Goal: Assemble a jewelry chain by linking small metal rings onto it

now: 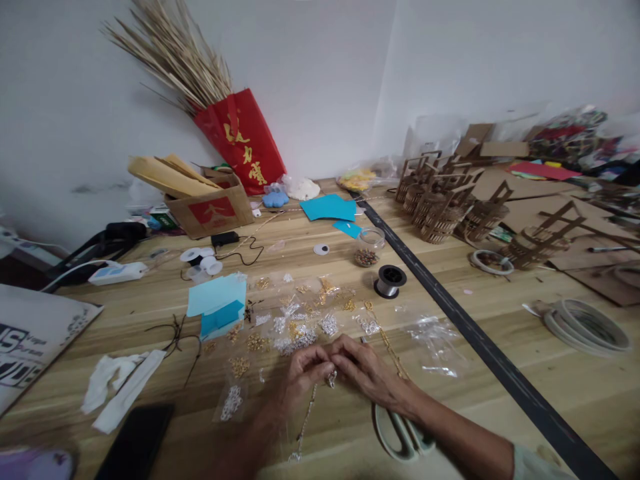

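My left hand (pixel 307 372) and my right hand (pixel 363 367) meet at the front middle of the wooden table, fingertips pinched together. Between them hangs a silver chain (pixel 306 417), its lower end lying on the tabletop. A small silver piece (pixel 331 379) shows just under the fingertips; its exact shape is unclear. Under my right forearm lie scissors (pixel 397 430) with pale green handles, their blades mostly hidden. A gold chain (pixel 390 343) stretches out beyond my right hand. Just past my left hand are small bags of silver findings (pixel 300 337) and gold findings (pixel 257 342).
A wire spool (pixel 390 281) and a jar of beads (pixel 367 250) stand farther back. Small bamboo baskets (pixel 443 207) crowd the right rear. A dark strip (pixel 440 300) crosses the table. At front left lie a black phone (pixel 135 440) and white cloth (pixel 113 380).
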A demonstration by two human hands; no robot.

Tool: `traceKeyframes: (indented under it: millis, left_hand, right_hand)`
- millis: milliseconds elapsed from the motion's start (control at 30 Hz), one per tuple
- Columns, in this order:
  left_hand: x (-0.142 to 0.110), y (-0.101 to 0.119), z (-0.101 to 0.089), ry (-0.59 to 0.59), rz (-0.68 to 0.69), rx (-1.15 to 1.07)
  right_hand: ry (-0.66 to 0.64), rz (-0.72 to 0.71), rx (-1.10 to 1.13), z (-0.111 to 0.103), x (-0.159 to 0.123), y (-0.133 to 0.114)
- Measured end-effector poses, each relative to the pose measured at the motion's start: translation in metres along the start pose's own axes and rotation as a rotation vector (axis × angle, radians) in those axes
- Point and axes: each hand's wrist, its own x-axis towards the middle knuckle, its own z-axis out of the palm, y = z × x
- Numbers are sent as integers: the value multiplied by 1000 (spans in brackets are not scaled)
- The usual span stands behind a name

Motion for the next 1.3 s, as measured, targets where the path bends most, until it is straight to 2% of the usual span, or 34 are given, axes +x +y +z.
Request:
traceKeyframes:
  millis: [333, 500, 967, 1133, 1300]
  left_hand:
    - [3, -2, 0, 53, 61, -179]
    - [4, -2, 1, 71, 82, -166]
    - [-1, 8, 2, -16, 87, 56]
    - [1, 6, 2, 2, 45, 65]
    - [2, 5, 3, 30, 8, 75]
  right_hand:
    - [11, 104, 116, -5, 5, -4]
    - [12, 92, 151, -4, 7, 2]
    - [-7, -112, -203, -11, 5, 6]
    - [-18, -117, -251, -15, 4, 9]
    - [24, -70, -229, -14, 3, 6]
